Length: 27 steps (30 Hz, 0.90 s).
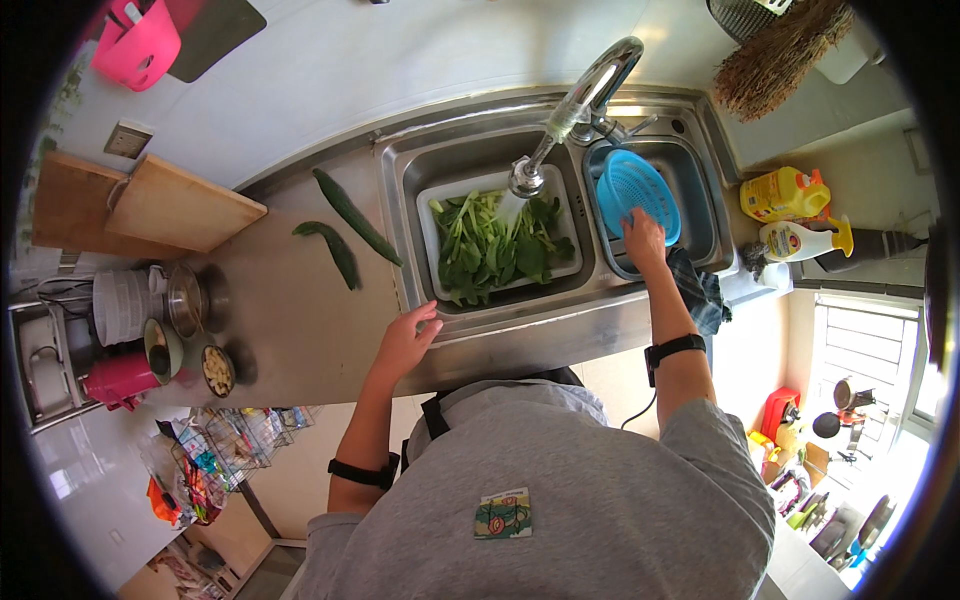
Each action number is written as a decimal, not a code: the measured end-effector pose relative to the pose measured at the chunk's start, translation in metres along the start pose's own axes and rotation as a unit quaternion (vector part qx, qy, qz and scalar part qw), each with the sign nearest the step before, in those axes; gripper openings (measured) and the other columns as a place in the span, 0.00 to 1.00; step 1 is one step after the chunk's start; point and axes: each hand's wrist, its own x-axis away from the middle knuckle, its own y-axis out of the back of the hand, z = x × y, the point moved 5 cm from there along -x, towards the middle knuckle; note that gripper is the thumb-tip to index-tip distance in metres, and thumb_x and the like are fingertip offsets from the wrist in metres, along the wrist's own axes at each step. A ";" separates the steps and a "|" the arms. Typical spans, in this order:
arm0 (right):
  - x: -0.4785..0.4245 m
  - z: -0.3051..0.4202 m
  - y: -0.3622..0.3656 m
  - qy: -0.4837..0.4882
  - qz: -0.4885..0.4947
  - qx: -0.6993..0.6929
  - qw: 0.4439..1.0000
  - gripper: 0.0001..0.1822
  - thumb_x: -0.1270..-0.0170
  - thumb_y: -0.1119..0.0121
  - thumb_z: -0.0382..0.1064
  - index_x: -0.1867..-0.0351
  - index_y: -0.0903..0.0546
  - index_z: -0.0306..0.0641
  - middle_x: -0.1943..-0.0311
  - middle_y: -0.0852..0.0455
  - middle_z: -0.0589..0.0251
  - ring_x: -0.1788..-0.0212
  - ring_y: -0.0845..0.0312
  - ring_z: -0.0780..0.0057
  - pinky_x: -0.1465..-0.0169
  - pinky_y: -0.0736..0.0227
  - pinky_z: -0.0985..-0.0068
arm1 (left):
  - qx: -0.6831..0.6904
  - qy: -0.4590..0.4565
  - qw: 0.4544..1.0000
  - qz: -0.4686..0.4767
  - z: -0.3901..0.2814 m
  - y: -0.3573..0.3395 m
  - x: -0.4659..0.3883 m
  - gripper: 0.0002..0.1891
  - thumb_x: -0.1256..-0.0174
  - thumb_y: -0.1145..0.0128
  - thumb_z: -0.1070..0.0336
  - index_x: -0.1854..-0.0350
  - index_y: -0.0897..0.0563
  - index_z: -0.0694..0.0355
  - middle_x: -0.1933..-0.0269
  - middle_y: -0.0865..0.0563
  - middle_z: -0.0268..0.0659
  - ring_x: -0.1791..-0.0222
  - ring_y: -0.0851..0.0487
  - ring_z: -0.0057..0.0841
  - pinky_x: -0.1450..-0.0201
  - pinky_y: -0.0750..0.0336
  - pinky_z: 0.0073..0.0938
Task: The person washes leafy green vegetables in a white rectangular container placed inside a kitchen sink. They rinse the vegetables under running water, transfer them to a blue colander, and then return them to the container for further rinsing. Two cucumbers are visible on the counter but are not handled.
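Observation:
Water runs from the chrome faucet [527,176] onto leafy greens [491,247] in a white rectangular basin [429,217], which sits in the larger left bowl of a steel double sink [397,172]. My right hand [645,236] is on the near edge of a blue plastic colander [634,184], tilted in the smaller right bowl. Over the sink's near left corner is my left hand [412,334], fingers apart and holding nothing. Two cucumbers, one long [356,214] and one curved [335,249], lie on the steel counter left of the sink.
Wooden cutting boards [180,202] lean at the left wall. Nearby stand a steel bowl [185,298], a green bowl [171,349] and a small bowl of pale pieces [217,371]. A dark cloth [697,289] hangs by the right bowl; a yellow jug [780,195] and spray bottle [799,241] stand right.

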 end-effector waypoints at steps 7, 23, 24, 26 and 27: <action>0.014 -0.001 -0.001 0.008 0.093 0.016 0.995 0.17 0.41 0.40 0.40 0.51 0.22 0.39 0.55 0.16 0.48 0.50 0.22 0.49 0.48 0.32 0.55 | 0.004 -0.011 1.000 -0.021 0.013 0.003 0.007 0.24 0.36 0.42 0.58 0.40 0.24 0.64 0.51 0.14 0.46 0.64 0.16 0.29 0.58 0.24 0.27; 0.025 0.098 -0.004 0.103 0.097 0.097 0.985 0.19 0.44 0.40 0.38 0.50 0.23 0.38 0.40 0.28 0.52 0.40 0.31 0.55 0.42 0.33 0.61 | 0.018 0.006 0.999 -0.038 0.027 0.004 0.019 0.24 0.36 0.42 0.58 0.40 0.24 0.62 0.51 0.14 0.42 0.71 0.22 0.22 0.64 0.28 0.24; 0.025 0.111 -0.016 0.132 0.121 0.078 0.981 0.20 0.44 0.40 0.38 0.49 0.24 0.38 0.39 0.29 0.52 0.39 0.32 0.56 0.41 0.33 0.62 | 0.020 0.010 0.999 -0.039 0.027 0.004 0.020 0.24 0.36 0.42 0.58 0.39 0.24 0.63 0.51 0.14 0.42 0.71 0.22 0.22 0.64 0.28 0.24; 0.028 0.135 -0.045 0.208 0.139 0.041 0.967 0.22 0.44 0.40 0.37 0.46 0.25 0.38 0.39 0.29 0.50 0.38 0.33 0.54 0.39 0.34 0.62 | 0.025 0.014 0.999 -0.039 0.026 0.003 0.018 0.24 0.36 0.42 0.58 0.39 0.24 0.63 0.51 0.14 0.42 0.69 0.21 0.23 0.63 0.27 0.25; 0.030 0.151 -0.063 0.259 0.136 0.020 0.956 0.24 0.44 0.39 0.36 0.44 0.26 0.37 0.40 0.28 0.48 0.39 0.32 0.51 0.38 0.33 0.61 | 0.026 0.020 0.999 -0.040 0.026 0.003 0.020 0.24 0.36 0.42 0.58 0.39 0.24 0.63 0.51 0.14 0.43 0.67 0.20 0.24 0.62 0.27 0.25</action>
